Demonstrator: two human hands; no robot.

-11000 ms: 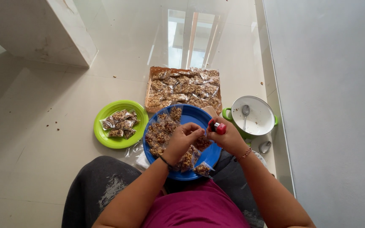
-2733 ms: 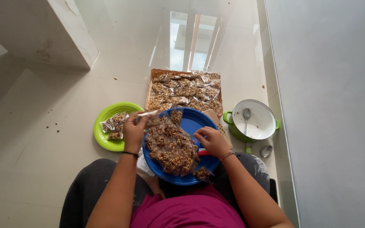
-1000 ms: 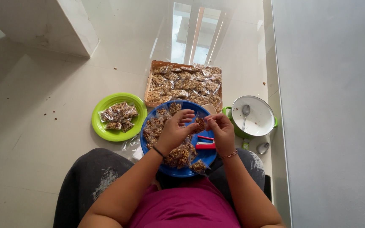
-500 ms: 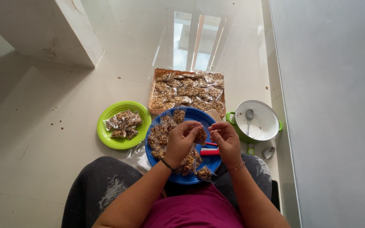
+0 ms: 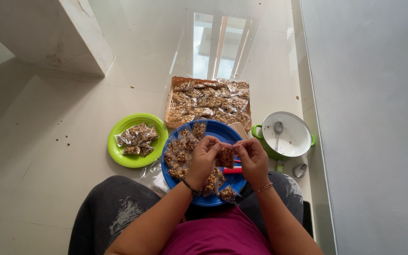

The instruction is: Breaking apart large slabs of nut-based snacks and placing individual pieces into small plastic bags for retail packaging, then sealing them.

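Both hands hold one small clear packet of brown nut snack (image 5: 225,157) by its top edge, above a blue plate (image 5: 218,131) resting on my lap. My left hand (image 5: 204,156) pinches the packet's left corner and my right hand (image 5: 251,158) pinches the right corner. More filled packets (image 5: 178,152) lie heaped on the plate's left half. A red stapler (image 5: 232,170) lies on the plate under my right hand, mostly hidden.
A green plate (image 5: 119,150) with several packets sits on the floor to the left. A woven tray (image 5: 208,101) full of packets lies beyond. A green pot (image 5: 286,137) holding a spoon stands right, a second spoon (image 5: 300,170) beside it. Grey wall at right.
My hands have closed together on one packet, which now hangs upright between them. Earlier my left hand carried a packet to the green plate, and my right hand set the stapler down.
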